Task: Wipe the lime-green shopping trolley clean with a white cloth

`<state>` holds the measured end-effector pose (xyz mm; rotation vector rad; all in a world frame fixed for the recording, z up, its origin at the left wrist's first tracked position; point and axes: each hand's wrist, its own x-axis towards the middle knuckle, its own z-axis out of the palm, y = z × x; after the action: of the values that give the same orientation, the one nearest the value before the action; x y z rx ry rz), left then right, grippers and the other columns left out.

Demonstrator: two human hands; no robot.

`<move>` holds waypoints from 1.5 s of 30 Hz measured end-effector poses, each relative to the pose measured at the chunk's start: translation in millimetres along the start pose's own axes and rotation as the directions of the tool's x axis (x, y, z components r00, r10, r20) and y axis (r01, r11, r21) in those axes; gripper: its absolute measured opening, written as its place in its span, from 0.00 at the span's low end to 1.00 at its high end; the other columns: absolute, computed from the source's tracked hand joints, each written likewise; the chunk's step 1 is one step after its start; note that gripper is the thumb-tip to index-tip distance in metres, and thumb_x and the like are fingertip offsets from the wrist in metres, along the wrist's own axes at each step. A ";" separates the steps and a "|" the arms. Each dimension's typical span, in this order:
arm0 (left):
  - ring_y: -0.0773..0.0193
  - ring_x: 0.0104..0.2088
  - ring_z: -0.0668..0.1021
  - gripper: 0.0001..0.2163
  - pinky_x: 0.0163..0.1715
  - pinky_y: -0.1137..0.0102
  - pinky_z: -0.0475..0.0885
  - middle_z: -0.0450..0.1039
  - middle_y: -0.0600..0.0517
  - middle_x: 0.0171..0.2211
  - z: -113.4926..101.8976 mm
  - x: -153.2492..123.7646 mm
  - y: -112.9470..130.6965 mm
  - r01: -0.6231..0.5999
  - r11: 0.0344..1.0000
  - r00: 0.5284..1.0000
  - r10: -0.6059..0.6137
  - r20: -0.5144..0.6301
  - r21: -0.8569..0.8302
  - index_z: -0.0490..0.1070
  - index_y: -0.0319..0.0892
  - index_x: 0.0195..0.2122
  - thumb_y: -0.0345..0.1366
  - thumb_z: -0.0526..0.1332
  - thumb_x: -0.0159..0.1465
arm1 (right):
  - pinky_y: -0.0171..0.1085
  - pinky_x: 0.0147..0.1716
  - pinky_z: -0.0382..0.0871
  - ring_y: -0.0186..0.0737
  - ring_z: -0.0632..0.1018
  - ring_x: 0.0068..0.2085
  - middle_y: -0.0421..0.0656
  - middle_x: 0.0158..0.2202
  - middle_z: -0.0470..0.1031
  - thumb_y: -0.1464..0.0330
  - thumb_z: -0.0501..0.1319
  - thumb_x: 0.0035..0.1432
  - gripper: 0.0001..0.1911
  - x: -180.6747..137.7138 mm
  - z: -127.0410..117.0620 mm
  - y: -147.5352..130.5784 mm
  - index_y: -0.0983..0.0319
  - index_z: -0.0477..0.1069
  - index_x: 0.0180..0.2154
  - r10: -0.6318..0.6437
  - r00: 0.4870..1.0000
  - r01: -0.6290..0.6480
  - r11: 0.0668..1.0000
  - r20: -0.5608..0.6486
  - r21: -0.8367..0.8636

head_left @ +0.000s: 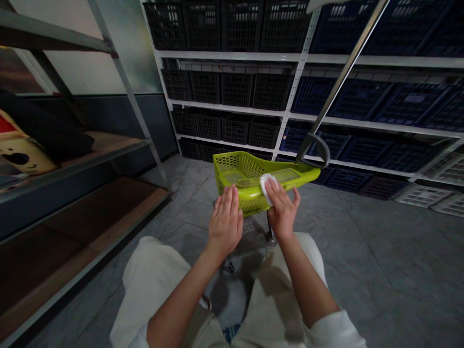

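Now your left hand (226, 220) lies flat and open on the basket (253, 181); your right hand (282, 209) presses a cloth (267, 186) to its rim.

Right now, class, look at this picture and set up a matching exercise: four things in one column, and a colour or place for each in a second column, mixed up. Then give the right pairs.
Things:
1. basket
2. cloth
3. left hand
4. crates

Places and colours:
A. white, pressed on the basket's rim under the right hand
B. flat against the near wall of the basket
C. dark, in rows on the white shelves
D. lime green, on a wheeled stand

Pairs: 1-D, 2-A, 3-B, 4-C
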<state>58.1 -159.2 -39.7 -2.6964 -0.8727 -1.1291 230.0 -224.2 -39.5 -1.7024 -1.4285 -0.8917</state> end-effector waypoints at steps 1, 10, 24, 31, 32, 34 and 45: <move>0.53 0.71 0.54 0.31 0.67 0.54 0.59 0.49 0.37 0.71 -0.7 0.6 0.8 0.002 1.000 1.000 -0.002 0.006 0.005 0.34 0.33 0.72 0.32 0.47 0.71 | 0.50 0.68 0.43 0.38 0.70 0.64 0.43 0.62 0.72 0.82 0.47 0.52 0.40 0.9 0.9 5.5 0.53 0.60 0.65 0.074 0.996 -0.076 0.997 -0.055 -0.033; 0.55 0.72 0.52 0.31 0.67 0.55 0.58 0.48 0.38 0.72 -3.8 2.6 2.8 0.006 0.999 1.000 -0.006 0.002 0.040 0.35 0.33 0.72 0.32 0.46 0.71 | 0.46 0.69 0.42 0.36 0.67 0.66 0.43 0.64 0.70 0.82 0.48 0.53 0.40 1.6 -2.7 -19.0 0.55 0.59 0.66 -0.163 0.980 0.155 0.985 0.115 0.077; 0.53 0.71 0.54 0.30 0.67 0.54 0.58 0.51 0.37 0.71 -1.4 2.5 -0.3 0.009 0.999 1.000 -0.009 0.009 0.037 0.39 0.31 0.72 0.32 0.47 0.70 | 0.47 0.69 0.38 0.33 0.69 0.65 0.42 0.61 0.73 0.82 0.48 0.57 0.37 -1.6 3.3 -25.3 0.54 0.59 0.66 -0.144 0.989 0.144 0.989 0.011 0.034; 0.52 0.72 0.53 0.31 0.67 0.53 0.59 0.50 0.36 0.71 -0.4 3.5 3.1 0.013 1.000 1.000 -0.013 0.018 0.021 0.38 0.31 0.72 0.31 0.47 0.70 | 0.47 0.68 0.42 0.36 0.67 0.66 0.44 0.63 0.71 0.81 0.48 0.57 0.37 -6.2 8.3 -33.2 0.56 0.57 0.67 -0.035 0.999 0.036 0.999 -0.021 0.029; 0.52 0.71 0.54 0.30 0.66 0.53 0.59 0.51 0.36 0.71 0.0 3.2 2.2 0.010 1.000 1.000 -0.010 0.012 0.016 0.39 0.31 0.72 0.31 0.47 0.70 | 0.46 0.68 0.42 0.35 0.67 0.66 0.44 0.63 0.71 0.80 0.49 0.58 0.36 -7.1 8.3 -38.1 0.56 0.57 0.67 -0.101 0.995 0.100 0.993 0.015 0.056; 0.52 0.71 0.54 0.30 0.66 0.52 0.59 0.52 0.36 0.70 0.3 2.6 -0.3 0.006 1.000 1.000 -0.006 0.000 0.006 0.40 0.32 0.72 0.31 0.47 0.70 | 0.46 0.68 0.41 0.33 0.66 0.66 0.43 0.63 0.71 0.80 0.50 0.59 0.36 -7.1 7.3 -37.8 0.55 0.57 0.67 -0.180 0.982 0.175 0.981 0.052 0.086; 0.52 0.71 0.55 0.30 0.67 0.54 0.59 0.52 0.36 0.70 1.6 4.1 0.8 -0.001 1.000 1.000 0.001 -0.002 0.023 0.39 0.32 0.72 0.30 0.47 0.69 | 0.45 0.68 0.44 0.34 0.66 0.67 0.44 0.63 0.70 0.81 0.49 0.56 0.36 -0.3 6.4 -38.6 0.57 0.59 0.65 -0.131 0.989 0.126 0.988 0.064 0.088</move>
<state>61.8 -157.5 -38.0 -2.6767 -0.8789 -1.1149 192.2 -214.3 -39.1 -1.6082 -1.6150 -0.8361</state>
